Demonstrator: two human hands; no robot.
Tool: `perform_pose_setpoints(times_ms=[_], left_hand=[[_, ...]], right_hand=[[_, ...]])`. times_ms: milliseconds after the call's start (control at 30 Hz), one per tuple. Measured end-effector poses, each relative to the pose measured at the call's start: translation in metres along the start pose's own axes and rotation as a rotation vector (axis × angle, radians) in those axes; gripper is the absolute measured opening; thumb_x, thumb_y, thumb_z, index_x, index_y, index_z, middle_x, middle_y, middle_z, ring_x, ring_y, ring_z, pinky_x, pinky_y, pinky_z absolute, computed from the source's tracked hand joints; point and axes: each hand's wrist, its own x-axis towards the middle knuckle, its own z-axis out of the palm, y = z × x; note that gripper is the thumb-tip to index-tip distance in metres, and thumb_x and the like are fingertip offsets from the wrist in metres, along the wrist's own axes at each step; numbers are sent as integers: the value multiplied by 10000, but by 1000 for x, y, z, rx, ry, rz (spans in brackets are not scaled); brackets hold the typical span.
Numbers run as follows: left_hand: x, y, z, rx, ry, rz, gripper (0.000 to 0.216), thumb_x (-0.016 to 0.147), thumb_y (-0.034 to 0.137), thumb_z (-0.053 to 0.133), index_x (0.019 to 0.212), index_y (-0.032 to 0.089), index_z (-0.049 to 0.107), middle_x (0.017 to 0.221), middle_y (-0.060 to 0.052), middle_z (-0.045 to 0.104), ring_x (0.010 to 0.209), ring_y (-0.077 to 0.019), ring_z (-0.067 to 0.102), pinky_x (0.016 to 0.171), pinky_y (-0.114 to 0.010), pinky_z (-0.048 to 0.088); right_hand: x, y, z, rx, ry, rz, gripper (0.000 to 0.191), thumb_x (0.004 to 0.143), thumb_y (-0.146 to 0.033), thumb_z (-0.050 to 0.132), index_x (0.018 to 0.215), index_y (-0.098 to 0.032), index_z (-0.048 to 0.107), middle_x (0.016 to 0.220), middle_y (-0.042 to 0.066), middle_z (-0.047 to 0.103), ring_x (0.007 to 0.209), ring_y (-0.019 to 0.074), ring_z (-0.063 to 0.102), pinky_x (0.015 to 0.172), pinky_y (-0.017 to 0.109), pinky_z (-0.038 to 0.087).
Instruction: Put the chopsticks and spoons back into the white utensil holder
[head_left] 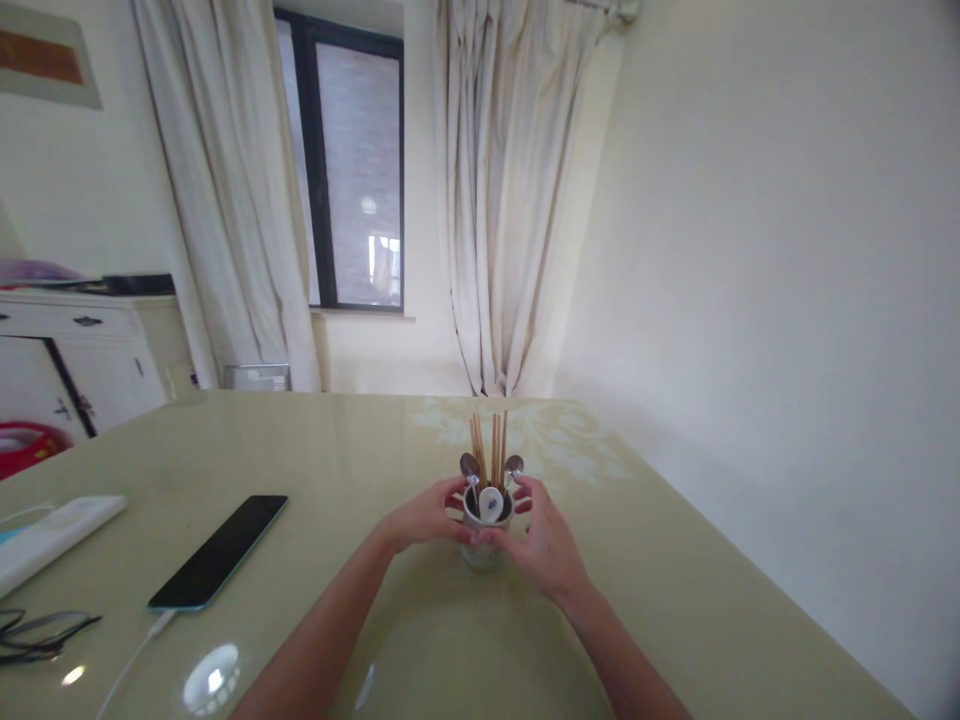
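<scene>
Two hands hold a cup (482, 556) that stands on a shiny table (337, 450), well in from the far edge and closer to the right edge than the left. The left hand (429, 518) and the right hand (547, 545) curve their fingers around its sides, and the thumbs come together in front. Wooden chopsticks (504, 445), two metal spoons (469, 465) and a white spoon (491, 505) (it has a blue mark) stick up inside. A black phone (221, 550) lies toward the left edge, with a white cable (160, 624) plugged in.
</scene>
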Motion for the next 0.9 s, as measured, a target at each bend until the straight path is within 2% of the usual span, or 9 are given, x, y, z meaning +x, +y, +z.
perform_pose_setpoints(times_ms=[33, 167, 300, 367, 533, 633, 767, 833, 900], left_hand=[[3, -3, 4, 5, 11, 6, 797, 582, 254, 962, 1321, 183, 671, 1293, -122, 717, 1144, -296, 650, 953, -431, 564], [12, -19, 17, 9, 49, 61, 833, 587, 254, 957, 1360, 214, 649, 1337, -134, 681, 1136, -293, 651, 945, -445, 570], [15, -32, 18, 43, 112, 38, 1093, 573, 279, 987, 1543, 286, 483, 1480, -175, 582, 1308, -329, 595, 1089, -528, 487], [15, -38, 19, 75, 133, 31, 1115, 593, 306, 983, 1572, 290, 449, 1516, -186, 561, 1363, -332, 567, 1138, -543, 448], [13, -52, 24, 144, 235, 100, 938, 701, 371, 917, 1533, 253, 499, 1467, -192, 622, 1337, -321, 609, 1140, -538, 460], [11, -55, 28, 195, 301, 147, 805, 764, 373, 860, 1489, 242, 536, 1402, -169, 672, 1290, -290, 647, 1126, -507, 488], [9, -55, 31, 265, 315, 175, 733, 776, 354, 832, 1447, 236, 561, 1349, -147, 705, 1225, -256, 679, 1097, -464, 513], [8, -54, 34, 300, 329, 203, 690, 769, 353, 831, 1403, 228, 589, 1314, -135, 720, 1178, -239, 690, 1056, -425, 530], [7, -53, 35, 338, 367, 211, 513, 776, 374, 815, 1234, 200, 666, 1164, -111, 759, 1034, -213, 712, 939, -364, 558]], right_hand=[[-4, 5, 8, 83, -30, 10, 800, 659, -557, 906, 1281, -206, 547, 1168, 131, 738, 937, 290, 723, 757, 367, 557], [-2, 13, 19, 198, -81, 65, 561, 744, -479, 849, 1151, -219, 563, 1026, 76, 778, 901, 276, 741, 790, 371, 571], [13, 30, 5, 177, -24, 51, 515, 765, -476, 817, 1157, -225, 596, 1021, 67, 786, 888, 273, 748, 796, 374, 575], [20, 45, -4, 132, 36, 77, 534, 767, -510, 796, 1174, -222, 602, 1030, 82, 788, 899, 287, 750, 819, 396, 577], [39, 87, -26, -32, 229, 240, 718, 717, -570, 767, 1287, -191, 550, 1094, 150, 782, 1000, 347, 753, 850, 438, 572], [48, 105, -38, -96, 277, 275, 735, 707, -607, 756, 1277, -189, 553, 1100, 160, 780, 996, 358, 750, 835, 443, 567], [52, 118, -44, -120, 273, 282, 768, 702, -660, 757, 1283, -196, 564, 1099, 151, 775, 1004, 359, 745, 852, 446, 557], [51, 121, -43, -95, 288, 280, 879, 670, -695, 772, 1342, -180, 539, 1161, 168, 754, 1066, 369, 724, 893, 458, 549], [47, 122, -42, -62, 362, 264, 1021, 620, -741, 786, 1396, -141, 500, 1254, 211, 704, 1145, 385, 681, 935, 473, 533]])
